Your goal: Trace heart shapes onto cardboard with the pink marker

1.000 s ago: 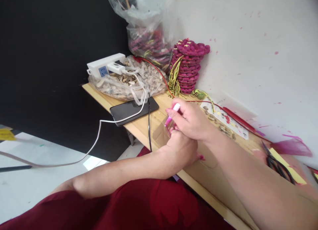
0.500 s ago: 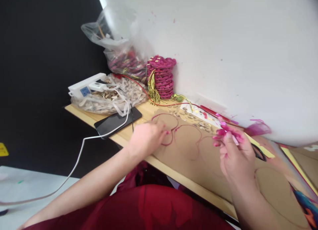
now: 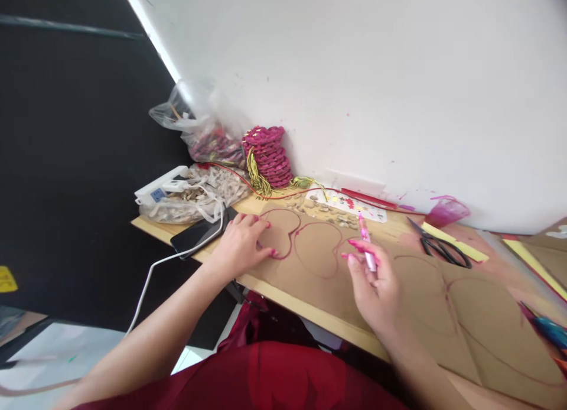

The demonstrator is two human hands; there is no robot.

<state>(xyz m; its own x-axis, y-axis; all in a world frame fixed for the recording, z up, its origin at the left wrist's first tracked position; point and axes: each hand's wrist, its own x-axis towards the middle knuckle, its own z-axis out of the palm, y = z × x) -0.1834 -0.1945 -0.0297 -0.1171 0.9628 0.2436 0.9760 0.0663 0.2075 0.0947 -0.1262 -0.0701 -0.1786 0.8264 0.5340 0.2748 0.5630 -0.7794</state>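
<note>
My left hand rests on the left end of a brown cardboard sheet, with thumb and fingers spread apart. Rounded outlines in dark pink are drawn across the cardboard, and one of them lies right beside my left fingers. Pinched in my right hand is a slim pink-and-white pen, held above the cardboard with its upper end pointing towards the wall. The fingertips of both hands are stained pink.
Black scissors lie on a yellow strip to the right. Along the back are a white sheet, small shell-like pieces and a magenta braided roll. A phone, power strip, white cable and plastic bags occupy the left end.
My left hand has spread its fingers and settled on the cardboard's left end. The right hand has moved left and lower with the pen, uncovering the scissors. The view has shifted.
</note>
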